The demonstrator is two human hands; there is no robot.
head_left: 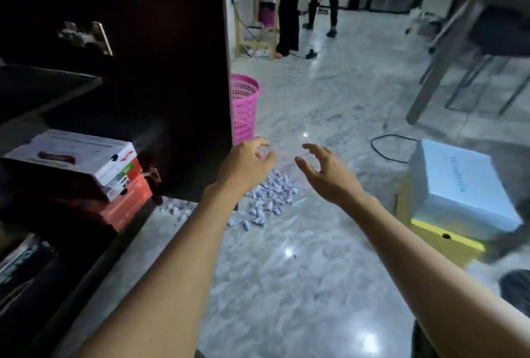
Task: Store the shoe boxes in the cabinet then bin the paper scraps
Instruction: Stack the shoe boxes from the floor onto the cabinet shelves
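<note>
Both arms reach forward over the marble floor (286, 286). The left hand (246, 162) and the right hand (325, 175) are held side by side but apart. Each has its fingers loosely spread and slightly curled, and each holds nothing. They hover above a heap of crumpled white paper scraps (272, 197) on the floor. A few stray scraps lie near the cabinet's foot.

The dark cabinet (172, 42) stands open on the left. On 1 of its shelves a white shoe box (71, 156) lies on top of a red shoe box (126, 208), both turned at an angle to the shelf edge. What lies on the lower shelf is too dark to tell.

To the right, on the floor, a pale blue box (461, 185) sits on a yellow box (447, 243), well apart from the cabinet. A black cable (383, 151) loops on the floor just beside them.

A pink basket (243, 108) of plastic mesh stands upright just beyond the hands, partly hidden behind the cabinet's edge.

Farther back, 2 people (289, 7) stand beside a wooden rack (252, 13). The legs of a chair (487, 42) show at the upper right.
</note>
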